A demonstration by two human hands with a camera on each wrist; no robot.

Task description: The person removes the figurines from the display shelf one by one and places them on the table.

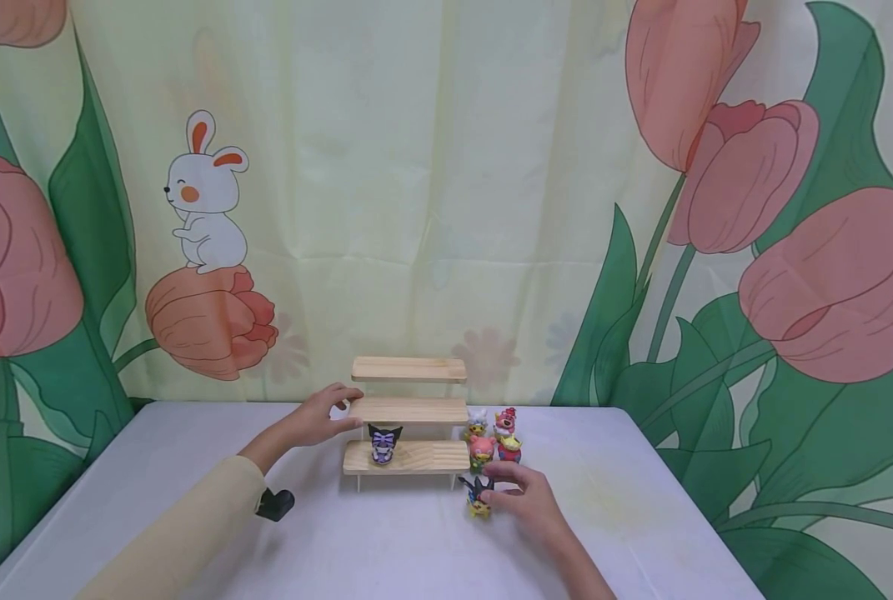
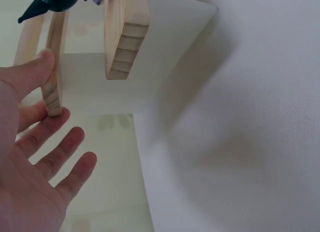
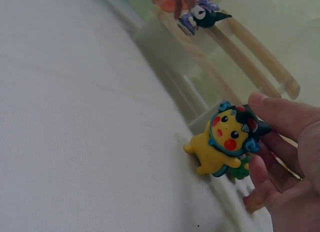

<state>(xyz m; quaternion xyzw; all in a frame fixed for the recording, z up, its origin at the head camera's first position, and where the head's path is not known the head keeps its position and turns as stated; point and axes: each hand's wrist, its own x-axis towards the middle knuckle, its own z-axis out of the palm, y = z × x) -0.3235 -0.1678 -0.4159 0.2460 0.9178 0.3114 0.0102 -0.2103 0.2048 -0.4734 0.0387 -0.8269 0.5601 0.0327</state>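
A three-tier wooden display shelf [image 1: 408,409] stands on the white-covered table. My left hand [image 1: 317,419] pinches the left end of its middle board [image 2: 56,66], thumb on one face and forefinger on the other; the remaining fingers are spread. A purple and black figurine [image 1: 383,445] stands on the lowest board, left of centre. At the shelf's front right corner, my right hand [image 1: 524,498] pinches a yellow figurine with a dark eared hood [image 3: 218,142]. It is upright in the head view, its hood between thumb and fingers; whether it touches the table I cannot tell.
Just right of the shelf several more figurines stand close together, among them a pink one [image 1: 481,450] and a red one [image 1: 505,422]. A curtain [image 1: 386,208] printed with tulips and a rabbit hangs behind the table [image 1: 326,550].
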